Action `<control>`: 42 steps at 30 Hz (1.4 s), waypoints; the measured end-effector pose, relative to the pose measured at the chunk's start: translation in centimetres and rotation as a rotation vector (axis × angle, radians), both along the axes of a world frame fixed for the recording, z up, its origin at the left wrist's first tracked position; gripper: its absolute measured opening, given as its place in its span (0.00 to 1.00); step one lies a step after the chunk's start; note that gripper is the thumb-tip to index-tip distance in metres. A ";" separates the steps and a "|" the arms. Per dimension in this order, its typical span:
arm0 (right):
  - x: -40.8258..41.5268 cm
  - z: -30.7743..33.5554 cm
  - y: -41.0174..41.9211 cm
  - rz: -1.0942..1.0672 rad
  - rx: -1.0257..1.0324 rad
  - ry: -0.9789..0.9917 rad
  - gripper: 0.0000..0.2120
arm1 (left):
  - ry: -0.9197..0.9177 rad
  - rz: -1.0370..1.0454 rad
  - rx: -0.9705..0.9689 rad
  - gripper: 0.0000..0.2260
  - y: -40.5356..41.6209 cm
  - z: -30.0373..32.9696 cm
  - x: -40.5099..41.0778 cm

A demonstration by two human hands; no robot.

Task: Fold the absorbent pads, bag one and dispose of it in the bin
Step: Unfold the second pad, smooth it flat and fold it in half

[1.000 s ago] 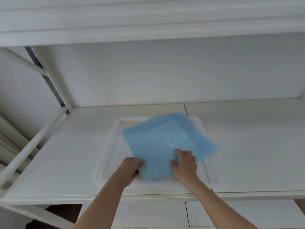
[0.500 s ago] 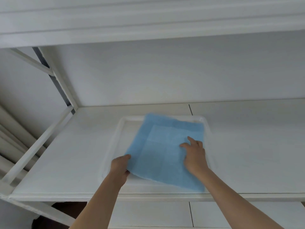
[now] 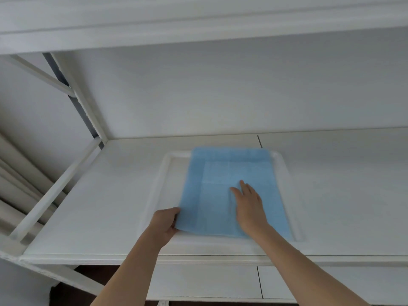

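Blue absorbent pad point(image 3: 223, 191) lies flat in the white tray point(image 3: 159, 191), long axis running away from the camera. It covers most of the tray floor; the far edge laps over the tray's far rim, the near edge sits just inside the near rim. Colour is light blue, matte, with a soft fibrous look. A paler rectangle shows in the middle with a darker border on the far, left and right sides. Faint crease lines cross it, one lengthwise and one across, meeting near the centre. Left near corner is slightly lifted.

Left hand point(image 3: 164, 224) grips the pad's near-left corner, fingers curled over the edge, thumb side on top. Right hand point(image 3: 248, 204) lies palm-down on the pad right of centre, fingers straight and together, pressing flat, holding nothing.

Tray sits on a white shelf point(image 3: 99, 206), close to its front edge. Another white shelf board runs overhead. White frame bars on the left.
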State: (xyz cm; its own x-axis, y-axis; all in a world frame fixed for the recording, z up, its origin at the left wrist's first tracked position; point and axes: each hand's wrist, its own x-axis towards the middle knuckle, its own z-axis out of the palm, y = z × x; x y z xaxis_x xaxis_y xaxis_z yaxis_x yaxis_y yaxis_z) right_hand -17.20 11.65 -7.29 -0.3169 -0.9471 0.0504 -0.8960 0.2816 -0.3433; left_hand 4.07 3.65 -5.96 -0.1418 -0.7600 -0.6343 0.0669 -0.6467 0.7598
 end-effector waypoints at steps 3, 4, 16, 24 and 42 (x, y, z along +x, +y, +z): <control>2.8 -0.5 0.0 0.138 -0.050 -0.243 0.23 | 0.035 -0.033 0.021 0.04 -0.1 -0.1 0.3; 3.7 -0.8 0.1 0.163 -0.053 -0.324 0.23 | 0.046 -0.037 0.027 0.05 -0.2 -0.2 0.4; 5.5 -0.6 -0.2 0.184 0.140 -0.446 0.50 | 0.090 -0.109 0.066 0.09 -0.8 -0.9 0.3; 6.7 -0.5 -1.1 0.108 0.198 -0.476 0.32 | 0.065 -0.150 0.089 0.14 -0.7 -0.8 -0.8; 5.9 -0.3 -0.7 -0.029 0.016 -0.844 0.19 | 0.180 -0.178 0.114 0.08 -0.6 -0.6 -0.8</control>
